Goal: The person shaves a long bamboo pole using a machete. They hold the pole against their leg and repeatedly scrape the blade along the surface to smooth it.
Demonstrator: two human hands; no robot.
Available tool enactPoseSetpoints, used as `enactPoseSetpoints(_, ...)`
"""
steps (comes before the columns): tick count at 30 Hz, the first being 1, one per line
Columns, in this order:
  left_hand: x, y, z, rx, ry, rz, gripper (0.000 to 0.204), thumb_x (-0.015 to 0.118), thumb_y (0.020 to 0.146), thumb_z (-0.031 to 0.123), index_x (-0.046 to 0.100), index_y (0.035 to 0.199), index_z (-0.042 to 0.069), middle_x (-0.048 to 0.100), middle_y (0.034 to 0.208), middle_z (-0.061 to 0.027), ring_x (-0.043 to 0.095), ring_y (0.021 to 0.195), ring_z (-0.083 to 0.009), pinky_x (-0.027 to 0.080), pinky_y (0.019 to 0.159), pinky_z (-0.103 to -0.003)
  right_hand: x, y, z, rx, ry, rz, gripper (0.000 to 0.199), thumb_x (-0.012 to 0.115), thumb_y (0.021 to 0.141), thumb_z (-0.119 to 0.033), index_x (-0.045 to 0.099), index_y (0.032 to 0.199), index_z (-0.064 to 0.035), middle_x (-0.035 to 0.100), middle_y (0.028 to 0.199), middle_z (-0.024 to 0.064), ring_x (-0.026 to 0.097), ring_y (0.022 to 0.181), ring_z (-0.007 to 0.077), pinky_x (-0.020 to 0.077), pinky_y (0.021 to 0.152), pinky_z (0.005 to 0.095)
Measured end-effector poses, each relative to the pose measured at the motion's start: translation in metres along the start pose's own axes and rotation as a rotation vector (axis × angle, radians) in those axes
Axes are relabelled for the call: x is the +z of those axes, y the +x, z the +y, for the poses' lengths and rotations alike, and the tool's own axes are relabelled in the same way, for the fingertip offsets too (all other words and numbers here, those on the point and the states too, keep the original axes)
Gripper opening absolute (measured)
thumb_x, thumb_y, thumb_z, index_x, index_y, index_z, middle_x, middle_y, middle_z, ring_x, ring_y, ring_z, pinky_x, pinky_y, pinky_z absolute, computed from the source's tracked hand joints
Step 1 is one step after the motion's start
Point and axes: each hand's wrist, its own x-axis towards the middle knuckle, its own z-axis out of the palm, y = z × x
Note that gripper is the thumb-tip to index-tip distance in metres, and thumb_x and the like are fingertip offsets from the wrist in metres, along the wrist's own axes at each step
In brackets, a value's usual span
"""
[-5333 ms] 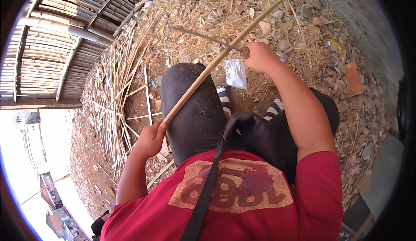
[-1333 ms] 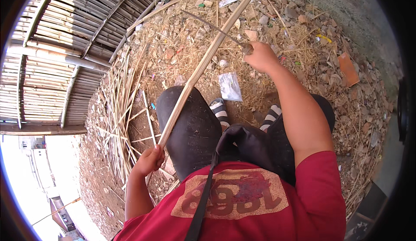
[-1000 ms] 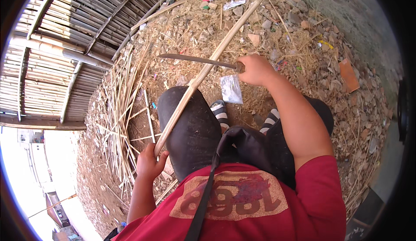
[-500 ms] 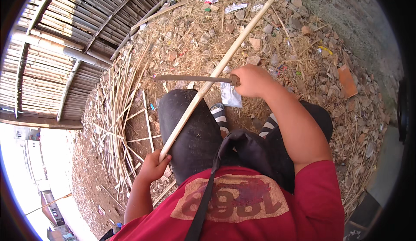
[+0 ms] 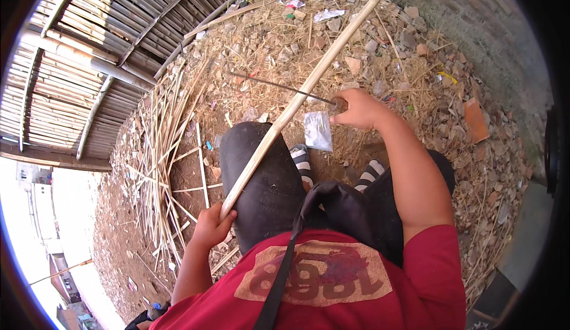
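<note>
Knife (image 5: 270,83) slip risk near left thigh (image 5: 261,169).
Head view: left hand (image 5: 214,225) grips pale stick (image 5: 317,76) at 7 o'clock, stick running to 1; right hand (image 5: 360,109) clenches knife handle at 2 o'clock. Looks to me like a twisting stick could send the blade legward.

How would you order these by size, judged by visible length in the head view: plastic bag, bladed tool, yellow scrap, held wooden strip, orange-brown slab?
1. Held wooden strip
2. Bladed tool
3. Orange-brown slab and plastic bag: too alike to rank
4. Yellow scrap
</note>
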Motion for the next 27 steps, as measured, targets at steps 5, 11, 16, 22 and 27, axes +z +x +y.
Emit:
enactPoseSetpoints(5, 0.000, -0.003, 0.005, 0.057, 0.111, 0.098, 0.041, 0.070, 0.091, 0.038, 0.054, 0.078, 0.003, 0.060, 0.065, -0.0233, 0.062, 0.065, -0.0475, 0.047, 0.060, -0.053, 0.029, 0.012, -0.014, -0.007, 0.839, 0.028, 0.021, 0.076, 0.085, -0.020, 0.060, 0.083, -0.0070, 0.059, 0.070, 0.0001, 0.053, 0.059, 0.0079, 0.0412, 0.055, 0.0271)
enactPoseSetpoints(11, -0.027, 0.004, 0.012, 0.043, 0.240, 0.066, 0.042, 0.075, 0.087, 0.043, 0.058, 0.092, 0.004, 0.065, 0.076, -0.0218, 0.065, 0.075, -0.0459, 0.050, 0.065, -0.053, 0.027, 0.013, -0.023, -0.040, 0.984, 0.161, 0.018, 0.075, 0.089, -0.012, 0.058, 0.083, -0.0089, 0.056, 0.070, -0.0024, 0.052, 0.056, 0.0072, 0.0437, 0.054, 0.0256)
enactPoseSetpoints(16, -0.084, 0.010, 0.023, 0.067, 0.168, -0.108, 0.078, 0.089, 0.070, 0.046, 0.062, 0.128, 0.003, 0.068, 0.110, -0.0199, 0.067, 0.101, -0.0365, 0.054, 0.091, -0.044, 0.034, 0.012, -0.029, -0.079, 0.878, 0.296, 0.017, 0.076, 0.088, -0.012, 0.061, 0.084, -0.0074, 0.058, 0.071, -0.0013, 0.052, 0.056, 0.0072, 0.0431, 0.053, 0.0262)
enactPoseSetpoints(22, -0.190, 0.032, 0.124, 0.831, 0.054, 0.522, 0.056, 0.075, 0.088, 0.043, 0.067, 0.124, 0.001, 0.067, 0.095, -0.0087, 0.064, 0.087, -0.0178, 0.049, 0.076, -0.033, 0.039, 0.013, -0.020, -0.052, 0.739, 0.329, 0.017, 0.077, 0.088, -0.013, 0.063, 0.085, -0.0044, 0.058, 0.068, -0.0020, 0.052, 0.056, 0.0069, 0.0432, 0.053, 0.0266)
enactPoseSetpoints(27, -0.199, 0.048, 0.167, 0.995, -0.098, 0.650, 0.066, 0.074, 0.089, 0.046, 0.059, 0.137, 0.002, 0.067, 0.098, -0.0070, 0.065, 0.085, -0.0153, 0.049, 0.076, -0.031, 0.041, 0.020, -0.014, -0.052, 0.765, 0.361, 0.017, 0.078, 0.087, -0.014, 0.064, 0.085, -0.0044, 0.058, 0.068, -0.0021, 0.052, 0.056, 0.0071, 0.0439, 0.053, 0.0266)
